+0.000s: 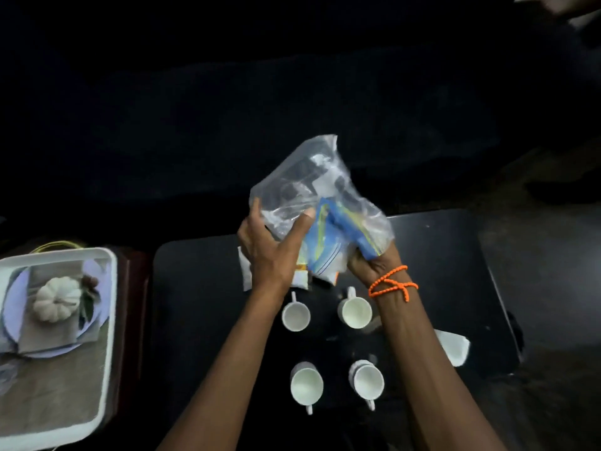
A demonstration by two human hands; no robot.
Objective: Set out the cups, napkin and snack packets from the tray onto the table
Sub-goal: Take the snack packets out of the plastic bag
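Observation:
Both hands hold a clear plastic bag point(312, 187) above the far part of the black table point(201, 288). My left hand point(270, 252) grips its left side, and my right hand point(370, 263), with an orange bead band on the wrist, grips its lower end. Blue and yellow snack packets point(338, 229) show through the bag. Small white packets point(245, 271) lie on the table under my left hand. Several white cups stand on the table: two further away point(295, 315) point(355, 312), two nearer point(305, 385) point(367, 382). A white napkin point(455, 348) lies at the right.
A white tray point(109, 320) stands to the left on a dark wooden stand, holding a pale plate, a folded grey cloth and a small white pumpkin point(58, 302). The surroundings are very dark. Another person's arm shows at the top right corner.

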